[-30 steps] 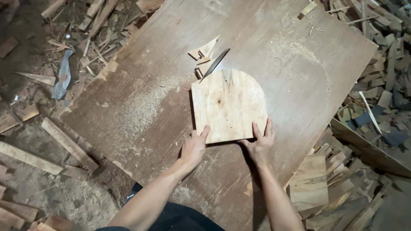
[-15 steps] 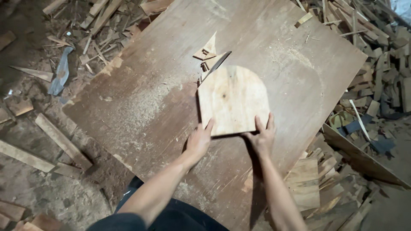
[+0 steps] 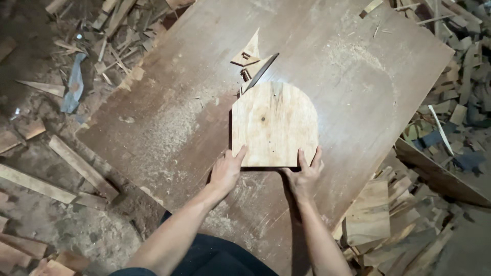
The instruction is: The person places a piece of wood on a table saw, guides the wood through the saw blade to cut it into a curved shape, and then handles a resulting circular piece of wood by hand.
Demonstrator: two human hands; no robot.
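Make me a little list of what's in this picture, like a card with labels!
Place: brown table with sawdust on it
Left hand: grips the near left corner of the board
Right hand: grips the near right corner of the board
Board: pale wood, flat on the table, far end rounded
Blade: thin, sticks up from the table at the board's far left edge
Offcuts: small pointed bits beyond the blade
Around: wood scraps piled on the floor
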